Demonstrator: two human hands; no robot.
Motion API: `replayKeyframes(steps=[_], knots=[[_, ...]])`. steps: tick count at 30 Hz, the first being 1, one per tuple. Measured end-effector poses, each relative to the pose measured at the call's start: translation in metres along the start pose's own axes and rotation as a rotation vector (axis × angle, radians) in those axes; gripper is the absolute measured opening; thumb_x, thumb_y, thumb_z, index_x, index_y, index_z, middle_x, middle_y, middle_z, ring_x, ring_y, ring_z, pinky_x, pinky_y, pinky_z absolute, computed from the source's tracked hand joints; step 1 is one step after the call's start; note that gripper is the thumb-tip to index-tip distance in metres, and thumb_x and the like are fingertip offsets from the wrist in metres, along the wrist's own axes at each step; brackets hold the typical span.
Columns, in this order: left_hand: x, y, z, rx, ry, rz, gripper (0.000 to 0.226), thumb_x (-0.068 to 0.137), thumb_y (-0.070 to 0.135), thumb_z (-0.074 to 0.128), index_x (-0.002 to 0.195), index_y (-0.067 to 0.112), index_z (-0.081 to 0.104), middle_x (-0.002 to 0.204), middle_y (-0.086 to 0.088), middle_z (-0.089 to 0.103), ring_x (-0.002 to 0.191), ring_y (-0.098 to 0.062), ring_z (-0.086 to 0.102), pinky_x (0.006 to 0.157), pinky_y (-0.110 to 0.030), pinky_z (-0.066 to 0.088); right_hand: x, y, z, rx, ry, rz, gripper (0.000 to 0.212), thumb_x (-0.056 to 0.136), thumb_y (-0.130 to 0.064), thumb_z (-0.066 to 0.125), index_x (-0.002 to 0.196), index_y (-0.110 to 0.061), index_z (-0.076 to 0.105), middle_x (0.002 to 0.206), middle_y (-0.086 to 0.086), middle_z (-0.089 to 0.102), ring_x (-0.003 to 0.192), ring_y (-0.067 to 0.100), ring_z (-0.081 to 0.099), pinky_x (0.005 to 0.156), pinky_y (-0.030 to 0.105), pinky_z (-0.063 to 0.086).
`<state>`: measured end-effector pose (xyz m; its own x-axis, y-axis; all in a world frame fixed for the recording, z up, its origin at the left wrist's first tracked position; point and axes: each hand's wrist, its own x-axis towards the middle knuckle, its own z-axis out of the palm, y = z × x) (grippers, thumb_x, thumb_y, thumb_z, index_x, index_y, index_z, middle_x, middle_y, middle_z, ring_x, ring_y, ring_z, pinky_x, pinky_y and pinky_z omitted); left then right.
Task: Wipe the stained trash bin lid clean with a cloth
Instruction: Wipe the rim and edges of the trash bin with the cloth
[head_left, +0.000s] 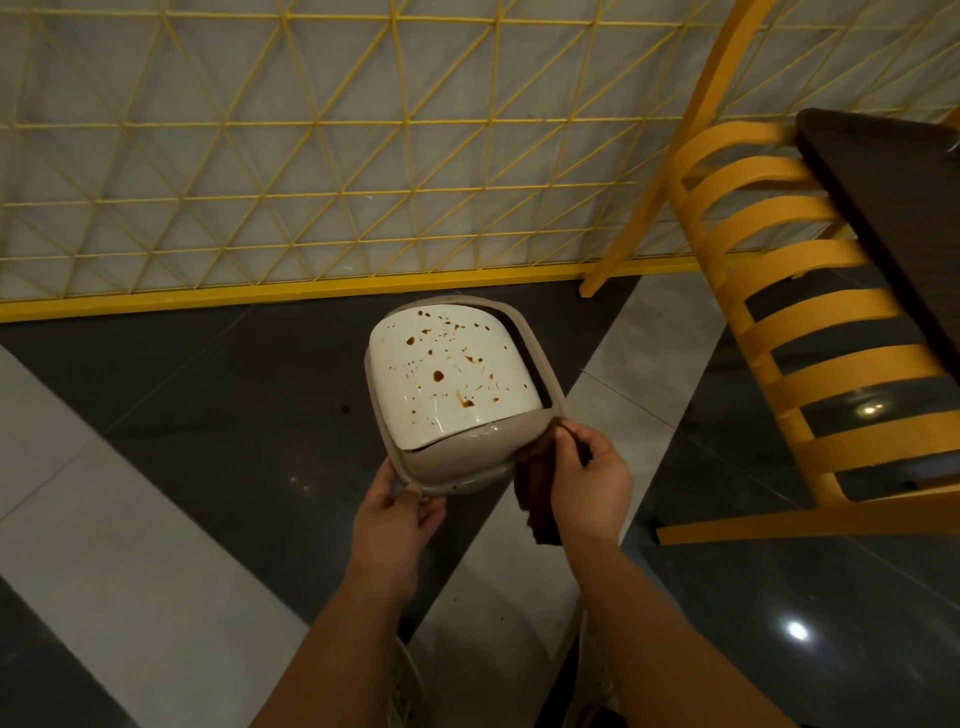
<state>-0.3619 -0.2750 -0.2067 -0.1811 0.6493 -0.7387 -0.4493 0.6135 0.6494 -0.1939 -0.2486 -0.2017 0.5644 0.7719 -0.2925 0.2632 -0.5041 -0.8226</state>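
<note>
Head view | trash bin lid (452, 374) held above floor, spotted flap unwiped | left hand (395, 512) grips near rim to steady it | right hand (587, 478) pinches brown cloth (537, 499) at rim corner

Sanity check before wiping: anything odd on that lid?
Yes: brown splatter stains dot the white swing flap of the trash bin lid. The flap sits tilted, leaving a dark gap along its right edge.
</note>
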Motion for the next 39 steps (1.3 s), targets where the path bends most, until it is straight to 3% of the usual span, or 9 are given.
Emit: replayKeyframes(steps=[6,10,14,16,24,29,33,36,39], knots=[[-0.001,0.002,-0.003,0.004,0.003,0.003,0.046,0.098,0.009,0.050,0.141,0.024,0.047,0.126,-0.011,0.063,0.112,-0.025,0.063,0.105,-0.044,0.045,0.003,0.004,-0.001,-0.052,0.013,-0.016,0.019,0.092,-0.034,0.054,0.110,-0.032,0.059,0.098,-0.011,0.061,0.090,0.009,0.057,0.079,0.028,0.049],[-0.001,-0.001,-0.004,-0.031,0.040,0.014,0.041,0.097,0.007,0.052,0.136,0.019,0.051,0.123,-0.014,0.064,0.106,-0.026,0.066,0.094,-0.039,0.052,-0.002,0.005,-0.002,-0.065,0.006,0.003,0.010,0.091,-0.034,0.056,0.100,-0.034,0.061,0.092,-0.011,0.062,0.087,0.009,0.058,0.079,0.029,0.049],[-0.001,-0.007,0.006,-0.056,0.040,0.003,0.038,0.096,0.004,0.053,0.132,0.015,0.054,0.117,-0.018,0.067,0.102,-0.028,0.069,0.087,-0.037,0.054,-0.046,0.016,0.019,-0.116,-0.158,-0.111,0.006,0.088,-0.032,0.060,0.092,-0.036,0.062,0.088,-0.016,0.063,0.082,0.001,0.057,0.070,0.016,0.042],[0.000,-0.008,0.008,-0.058,0.055,-0.003,0.037,0.096,0.003,0.054,0.130,0.016,0.056,0.114,-0.017,0.068,0.100,-0.028,0.069,0.086,-0.036,0.055,-0.056,0.021,0.025,-0.158,-0.197,-0.171,0.007,0.086,-0.035,0.061,0.091,-0.037,0.065,0.087,-0.018,0.065,0.080,0.000,0.059,0.072,0.020,0.047],[-0.001,-0.001,0.007,-0.035,0.073,-0.025,0.032,0.094,0.003,0.056,0.123,0.017,0.056,0.116,-0.015,0.064,0.107,-0.030,0.064,0.094,-0.041,0.052,-0.024,0.013,0.014,-0.087,-0.107,-0.012,0.006,0.085,-0.044,0.057,0.086,-0.049,0.058,0.085,-0.013,0.066,0.075,0.011,0.064,0.071,0.039,0.056],[-0.001,-0.003,0.006,0.090,0.084,0.049,0.029,0.092,0.008,0.059,0.119,0.020,0.061,0.107,-0.001,0.067,0.101,-0.016,0.062,0.078,-0.026,0.049,-0.065,0.017,0.036,-0.267,-0.293,-0.249,0.011,0.085,-0.039,0.063,0.094,-0.038,0.068,0.090,-0.018,0.064,0.080,-0.001,0.058,0.070,0.008,0.038],[0.001,-0.003,0.005,0.143,0.097,0.046,0.031,0.090,0.010,0.064,0.119,0.020,0.061,0.111,-0.002,0.066,0.106,-0.020,0.062,0.100,-0.041,0.047,-0.041,0.014,0.023,-0.158,-0.169,-0.133,0.008,0.085,-0.036,0.063,0.090,-0.039,0.068,0.090,-0.019,0.066,0.082,0.000,0.058,0.075,0.020,0.048],[0.002,-0.004,0.006,0.150,0.101,0.040,0.035,0.087,0.013,0.068,0.119,0.022,0.060,0.114,-0.001,0.065,0.110,-0.022,0.060,0.103,-0.045,0.045,-0.029,0.015,0.018,-0.100,-0.099,-0.041,0.007,0.086,-0.036,0.062,0.091,-0.041,0.066,0.091,-0.017,0.066,0.084,0.003,0.059,0.080,0.031,0.052],[0.001,-0.007,0.008,0.113,0.095,0.066,0.030,0.089,0.009,0.064,0.116,0.021,0.059,0.108,0.000,0.066,0.104,-0.019,0.062,0.096,-0.038,0.048,-0.047,0.015,0.031,-0.139,-0.150,-0.120,0.007,0.086,-0.036,0.062,0.090,-0.039,0.066,0.092,-0.016,0.066,0.081,0.000,0.058,0.075,0.020,0.048]])
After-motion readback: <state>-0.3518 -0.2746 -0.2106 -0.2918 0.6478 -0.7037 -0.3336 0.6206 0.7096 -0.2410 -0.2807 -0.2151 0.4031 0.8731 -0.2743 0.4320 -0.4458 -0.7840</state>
